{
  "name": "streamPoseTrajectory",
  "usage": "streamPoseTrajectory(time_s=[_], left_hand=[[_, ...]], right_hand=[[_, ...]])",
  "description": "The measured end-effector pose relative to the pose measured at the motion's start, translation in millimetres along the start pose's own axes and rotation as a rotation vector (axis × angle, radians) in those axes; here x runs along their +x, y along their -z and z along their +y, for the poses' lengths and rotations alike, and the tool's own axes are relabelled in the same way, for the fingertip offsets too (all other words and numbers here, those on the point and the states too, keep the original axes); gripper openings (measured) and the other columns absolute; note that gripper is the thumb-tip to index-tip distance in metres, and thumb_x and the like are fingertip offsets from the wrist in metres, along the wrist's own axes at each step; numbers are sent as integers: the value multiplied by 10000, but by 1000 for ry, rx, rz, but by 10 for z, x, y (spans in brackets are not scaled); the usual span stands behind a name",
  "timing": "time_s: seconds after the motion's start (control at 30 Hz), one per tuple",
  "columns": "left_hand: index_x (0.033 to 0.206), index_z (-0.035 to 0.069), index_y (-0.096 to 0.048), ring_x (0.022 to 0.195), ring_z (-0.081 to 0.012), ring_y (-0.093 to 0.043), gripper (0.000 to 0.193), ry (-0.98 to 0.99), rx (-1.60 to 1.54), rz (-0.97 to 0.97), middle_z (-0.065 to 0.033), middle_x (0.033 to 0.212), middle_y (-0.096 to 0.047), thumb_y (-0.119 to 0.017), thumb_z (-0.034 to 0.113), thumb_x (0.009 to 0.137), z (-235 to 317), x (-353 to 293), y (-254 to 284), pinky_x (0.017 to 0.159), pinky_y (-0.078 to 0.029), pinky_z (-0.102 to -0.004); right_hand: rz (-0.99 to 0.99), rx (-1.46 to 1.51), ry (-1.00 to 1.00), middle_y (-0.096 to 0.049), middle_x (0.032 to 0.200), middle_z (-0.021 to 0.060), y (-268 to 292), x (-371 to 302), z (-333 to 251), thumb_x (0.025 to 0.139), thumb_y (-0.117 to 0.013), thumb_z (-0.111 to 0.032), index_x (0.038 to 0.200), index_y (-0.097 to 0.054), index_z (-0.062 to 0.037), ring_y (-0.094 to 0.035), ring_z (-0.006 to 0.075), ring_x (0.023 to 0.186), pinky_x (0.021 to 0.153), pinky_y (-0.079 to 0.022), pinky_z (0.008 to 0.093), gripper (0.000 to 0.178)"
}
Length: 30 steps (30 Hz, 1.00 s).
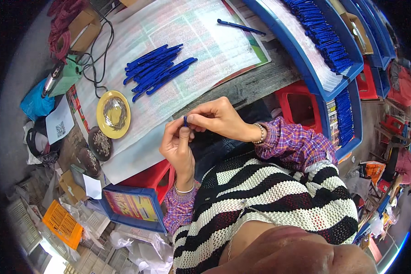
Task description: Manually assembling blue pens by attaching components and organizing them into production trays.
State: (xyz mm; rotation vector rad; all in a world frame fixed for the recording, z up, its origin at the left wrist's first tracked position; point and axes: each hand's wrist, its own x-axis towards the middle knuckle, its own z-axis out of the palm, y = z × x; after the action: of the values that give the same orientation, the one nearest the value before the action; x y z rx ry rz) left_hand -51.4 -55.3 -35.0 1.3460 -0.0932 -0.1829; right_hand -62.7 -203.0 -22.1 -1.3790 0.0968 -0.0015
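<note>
Close together in front of my chest, both hands are closed on a slim dark blue stick (185,121), seen nearly end-on. My left hand (177,150) pinches it between thumb and fingers. From the right, the fingertips of my right hand (223,119) meet at its upper end. Fingers hide most of the stick, so its details cannot be made out. Beyond my hands, a loose pile of similar blue sticks (157,68) lies on the covered table (201,45). One single blue stick (241,27) lies apart near the far right corner.
To the left stand a yellow dish (116,134) with thin wire-like strands and a dark round dish (100,143) with small pale bits. Blue trays (325,93) with many sticks line the right side, near a red stool (301,102). A blue tray (162,214) sits lower left.
</note>
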Motion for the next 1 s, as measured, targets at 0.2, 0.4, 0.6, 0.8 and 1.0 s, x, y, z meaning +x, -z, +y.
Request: streamPoseTrajectory(time_s=[0.2, 0.4, 0.6, 0.8, 1.0], left_hand=[[1018, -15, -612, 657, -84, -498, 168, 15, -25, -11, -38, 866, -540, -595, -8, 851, -34, -8, 27, 562, -390, -190], [1006, -17, -604, 659, -91, -501, 157, 36, -35, -18, -48, 882, -543, -586, -24, 850, -66, -8, 26, 563, -393, -196], [1012, -18, -598, 656, -101, -506, 161, 37, -34, -12, -55, 884, -539, -581, -26, 852, -15, -17, 24, 559, -393, -201], [1014, -1, -597, 651, -118, -510, 157, 162, -199, -79, -66, 866, -579, -588, 9, 858, 30, 35, 11, 553, -388, -219], [1025, -13, -571, 630, -127, -497, 164, 131, -71, 18, -86, 841, -584, -548, -17, 863, 85, 14, -44, 558, -388, -225]], right_hand=[[-26, 34, -43, -633, 665, 49, 13, -2, 45, 879, -582, -117, 870, -662, 55, -582, 68, 608, 545, -481, 208, 190], [-35, -30, 62, -629, 676, 49, 48, -19, 62, 864, -598, -93, 883, -639, 64, -582, 69, 615, 545, -477, 216, 164], [-87, -123, 124, -632, 679, 55, 101, 38, 37, 839, -618, -73, 871, -640, 56, -585, 72, 614, 543, -473, 224, 135], [-22, -41, 98, -641, 683, 73, 109, 16, 47, 827, -635, -91, 850, -640, 59, -593, 80, 614, 548, -480, 235, 153], [51, -124, 202, -657, 693, 91, 76, 15, 11, 801, -646, -82, 846, -642, 60, -616, 91, 630, 556, -488, 231, 149]])
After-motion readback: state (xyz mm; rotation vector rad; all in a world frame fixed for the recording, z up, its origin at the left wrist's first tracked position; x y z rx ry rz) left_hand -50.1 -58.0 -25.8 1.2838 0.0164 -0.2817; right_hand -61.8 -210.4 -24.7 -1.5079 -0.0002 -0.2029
